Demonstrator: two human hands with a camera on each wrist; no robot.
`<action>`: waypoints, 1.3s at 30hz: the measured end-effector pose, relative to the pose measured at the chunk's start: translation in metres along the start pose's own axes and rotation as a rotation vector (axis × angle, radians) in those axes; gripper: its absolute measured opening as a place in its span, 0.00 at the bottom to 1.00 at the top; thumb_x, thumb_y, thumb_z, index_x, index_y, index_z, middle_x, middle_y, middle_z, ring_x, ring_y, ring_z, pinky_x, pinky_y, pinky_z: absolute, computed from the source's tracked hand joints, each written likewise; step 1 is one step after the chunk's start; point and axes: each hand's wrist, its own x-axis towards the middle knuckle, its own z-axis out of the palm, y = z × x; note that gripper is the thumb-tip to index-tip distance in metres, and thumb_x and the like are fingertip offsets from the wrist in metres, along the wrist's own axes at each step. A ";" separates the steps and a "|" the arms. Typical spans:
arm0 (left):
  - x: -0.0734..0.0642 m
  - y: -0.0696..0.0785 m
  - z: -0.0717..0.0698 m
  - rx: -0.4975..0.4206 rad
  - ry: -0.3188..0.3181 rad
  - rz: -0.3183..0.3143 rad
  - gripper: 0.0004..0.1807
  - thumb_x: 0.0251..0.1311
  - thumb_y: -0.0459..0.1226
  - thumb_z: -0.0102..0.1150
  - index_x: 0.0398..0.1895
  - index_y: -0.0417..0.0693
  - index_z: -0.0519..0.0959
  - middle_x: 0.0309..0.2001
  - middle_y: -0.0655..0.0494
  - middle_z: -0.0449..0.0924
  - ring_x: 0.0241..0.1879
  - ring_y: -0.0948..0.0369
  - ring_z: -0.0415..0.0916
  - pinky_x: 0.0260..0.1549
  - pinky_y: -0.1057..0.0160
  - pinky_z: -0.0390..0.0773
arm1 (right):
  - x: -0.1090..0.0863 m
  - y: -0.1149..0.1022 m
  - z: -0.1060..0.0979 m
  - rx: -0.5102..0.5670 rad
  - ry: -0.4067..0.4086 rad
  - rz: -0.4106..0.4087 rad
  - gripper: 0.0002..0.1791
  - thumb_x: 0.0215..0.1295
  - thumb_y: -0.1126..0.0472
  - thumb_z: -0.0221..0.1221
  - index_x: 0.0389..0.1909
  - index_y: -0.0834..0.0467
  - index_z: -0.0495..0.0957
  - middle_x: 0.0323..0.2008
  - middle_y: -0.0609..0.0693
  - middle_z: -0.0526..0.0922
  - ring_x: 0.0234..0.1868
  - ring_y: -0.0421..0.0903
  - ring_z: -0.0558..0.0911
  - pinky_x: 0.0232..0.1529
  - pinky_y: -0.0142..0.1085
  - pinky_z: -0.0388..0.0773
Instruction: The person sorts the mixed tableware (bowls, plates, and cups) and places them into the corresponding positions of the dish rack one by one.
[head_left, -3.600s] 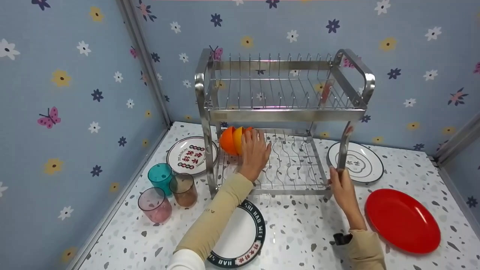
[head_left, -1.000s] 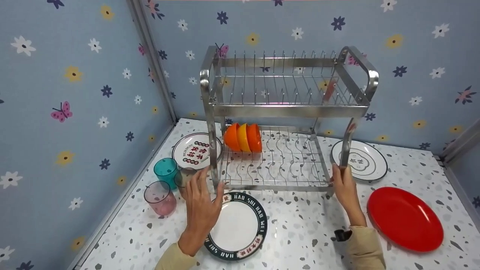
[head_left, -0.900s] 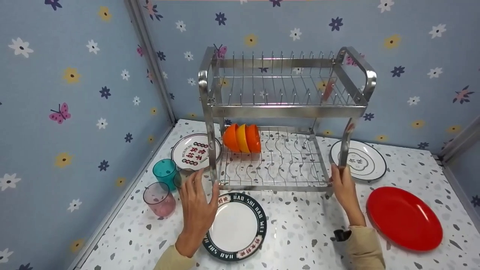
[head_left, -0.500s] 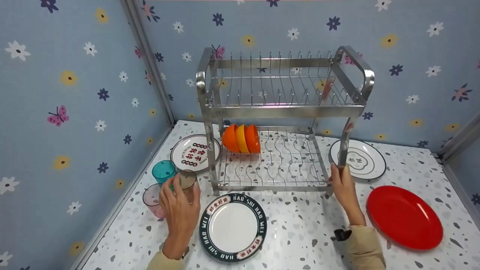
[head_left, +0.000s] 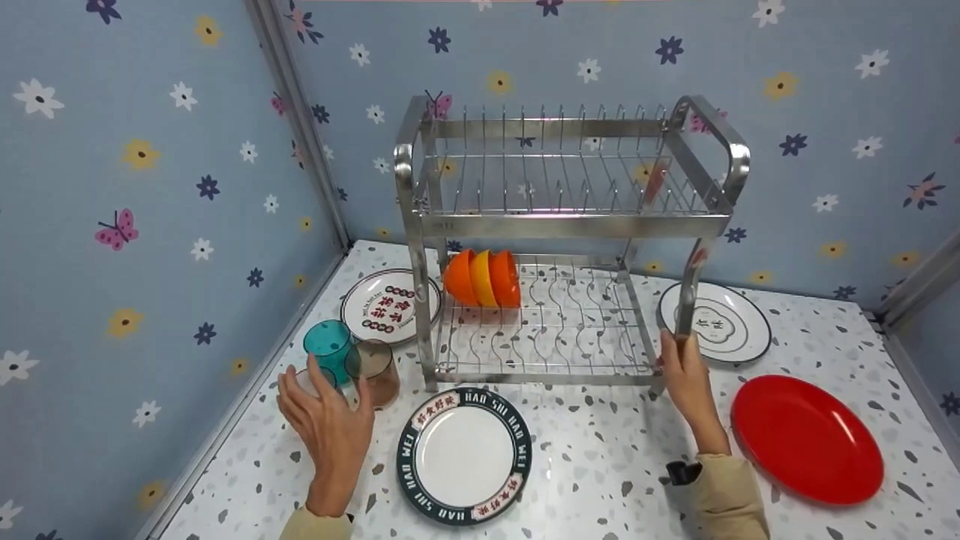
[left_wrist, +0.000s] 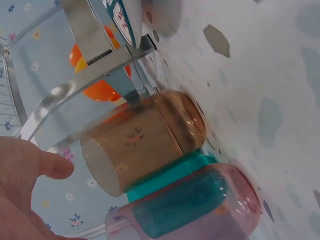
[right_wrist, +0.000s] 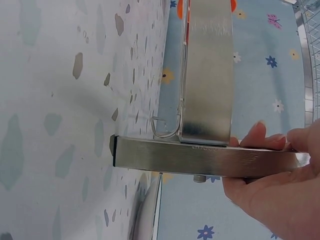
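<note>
My left hand (head_left: 330, 435) is over the pink cup (left_wrist: 242, 200), fingers spread and slightly bent, and hides most of that cup in the head view. In the left wrist view, a gap shows between the thumb and the cups. Beside it stand a brown cup (head_left: 379, 379) and a teal cup (head_left: 326, 343), both upright and see-through. My right hand (head_left: 686, 382) grips the right front leg of the two-tier metal dish rack (head_left: 570, 225); the right wrist view shows fingers and thumb around the metal bar (right_wrist: 200, 157). Orange and yellow bowls (head_left: 484, 279) stand nested on edge in the lower tier.
A dark-rimmed white plate (head_left: 465, 457) lies in front of the rack. Another white plate (head_left: 382, 300) lies behind the cups, one (head_left: 731, 330) right of the rack, and a red plate (head_left: 806, 439) nearer right. Patterned walls (head_left: 187, 262) close off the left and back.
My left hand has left the bowls in the lower tier, come down left past the brown cup, and now sits over the pink cup. My right hand has kept its grip on the rack leg.
</note>
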 end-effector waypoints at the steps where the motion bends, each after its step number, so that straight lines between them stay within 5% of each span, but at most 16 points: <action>1: 0.000 -0.003 -0.001 0.004 -0.009 -0.022 0.44 0.62 0.40 0.69 0.74 0.28 0.59 0.68 0.19 0.51 0.71 0.26 0.46 0.69 0.29 0.47 | 0.000 0.000 0.001 0.003 -0.002 -0.001 0.20 0.82 0.46 0.46 0.44 0.60 0.67 0.33 0.61 0.78 0.37 0.57 0.79 0.36 0.33 0.73; 6: 0.004 -0.013 -0.006 0.012 -0.062 -0.135 0.47 0.64 0.42 0.67 0.77 0.28 0.53 0.71 0.20 0.45 0.73 0.27 0.40 0.70 0.29 0.42 | -0.002 -0.001 0.003 0.025 -0.016 -0.002 0.18 0.82 0.47 0.46 0.43 0.61 0.66 0.32 0.61 0.78 0.36 0.56 0.79 0.34 0.33 0.73; 14: 0.003 -0.022 -0.009 -0.025 -0.073 -0.179 0.45 0.68 0.42 0.63 0.76 0.26 0.52 0.70 0.18 0.45 0.71 0.25 0.43 0.69 0.29 0.45 | 0.001 -0.003 0.005 0.051 -0.025 -0.032 0.16 0.83 0.51 0.46 0.44 0.62 0.67 0.34 0.61 0.77 0.35 0.51 0.80 0.35 0.30 0.74; 20: 0.001 -0.031 -0.014 -0.037 -0.142 -0.268 0.49 0.65 0.38 0.66 0.78 0.26 0.46 0.68 0.18 0.49 0.65 0.25 0.56 0.61 0.28 0.62 | -0.008 -0.019 0.003 0.052 -0.061 0.034 0.14 0.83 0.54 0.45 0.44 0.63 0.66 0.37 0.68 0.78 0.36 0.50 0.80 0.36 0.30 0.74; 27: 0.004 -0.038 -0.018 -0.170 -0.160 -0.374 0.49 0.61 0.37 0.71 0.74 0.25 0.50 0.61 0.24 0.59 0.58 0.32 0.66 0.53 0.33 0.72 | -0.015 -0.044 -0.002 0.077 -0.079 -0.006 0.13 0.83 0.58 0.46 0.42 0.65 0.66 0.34 0.68 0.77 0.32 0.38 0.78 0.35 0.30 0.73; 39: 0.003 -0.042 -0.011 -0.424 -0.207 -0.542 0.50 0.54 0.36 0.77 0.71 0.35 0.53 0.64 0.29 0.67 0.59 0.36 0.71 0.60 0.38 0.69 | -0.011 -0.037 -0.009 0.035 -0.040 -0.016 0.12 0.83 0.59 0.46 0.42 0.65 0.67 0.33 0.65 0.77 0.35 0.52 0.78 0.35 0.30 0.71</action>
